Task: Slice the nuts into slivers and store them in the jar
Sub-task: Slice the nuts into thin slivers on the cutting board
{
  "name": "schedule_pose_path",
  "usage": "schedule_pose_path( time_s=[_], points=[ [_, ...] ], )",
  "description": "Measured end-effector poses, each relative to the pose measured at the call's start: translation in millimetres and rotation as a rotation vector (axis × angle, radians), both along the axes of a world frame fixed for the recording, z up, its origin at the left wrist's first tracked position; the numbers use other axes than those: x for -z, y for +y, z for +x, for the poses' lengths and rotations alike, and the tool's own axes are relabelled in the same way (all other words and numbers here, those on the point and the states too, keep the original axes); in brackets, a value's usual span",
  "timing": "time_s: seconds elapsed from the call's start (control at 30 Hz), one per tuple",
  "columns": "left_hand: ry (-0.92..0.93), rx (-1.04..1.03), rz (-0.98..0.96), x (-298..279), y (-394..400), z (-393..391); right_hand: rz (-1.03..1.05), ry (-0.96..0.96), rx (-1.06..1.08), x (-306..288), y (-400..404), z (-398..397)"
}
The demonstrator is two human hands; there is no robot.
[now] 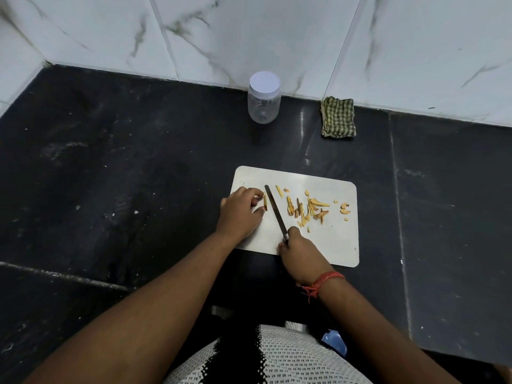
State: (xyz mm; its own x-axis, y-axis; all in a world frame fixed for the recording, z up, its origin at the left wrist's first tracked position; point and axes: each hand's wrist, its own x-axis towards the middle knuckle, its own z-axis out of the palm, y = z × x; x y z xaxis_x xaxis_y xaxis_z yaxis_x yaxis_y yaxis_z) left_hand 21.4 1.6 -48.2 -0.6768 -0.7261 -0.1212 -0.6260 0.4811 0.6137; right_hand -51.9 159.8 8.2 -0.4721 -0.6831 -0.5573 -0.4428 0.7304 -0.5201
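I see nut piece [265,203] upright-ish on white cutting board [336,245], near its left edge, pinched by left hand [240,211], fingers curled round it. Right hand [300,254] has closed grip on knife [275,209] handle; blade lies just right of nut piece. Pile of slivers [307,208] right of blade, mid-board. Board sits on black stone table [138,176], dusty, pale smears. Clear jar [263,106], white lid on, well behind board near marble-tile wall [249,31]. Green checked cloth [338,117] folded, right of jar, against wall.
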Motion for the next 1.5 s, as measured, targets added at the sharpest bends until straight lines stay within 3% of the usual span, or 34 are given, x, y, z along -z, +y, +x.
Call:
schedule_pose_path(
  time_s=[0.47, 1.5],
  points=[
    [-0.070, -0.007, -0.075, -2.6, 4.5, -9.2, -0.064, -0.064, 0.116, 0.0, -1.9, -6.2],
    [-0.020, -0.072, -0.021, -2.9, 3.5, -13.3, 0.095, 0.128, -0.062, 13.6, -21.9, 1.9]
  ],
)
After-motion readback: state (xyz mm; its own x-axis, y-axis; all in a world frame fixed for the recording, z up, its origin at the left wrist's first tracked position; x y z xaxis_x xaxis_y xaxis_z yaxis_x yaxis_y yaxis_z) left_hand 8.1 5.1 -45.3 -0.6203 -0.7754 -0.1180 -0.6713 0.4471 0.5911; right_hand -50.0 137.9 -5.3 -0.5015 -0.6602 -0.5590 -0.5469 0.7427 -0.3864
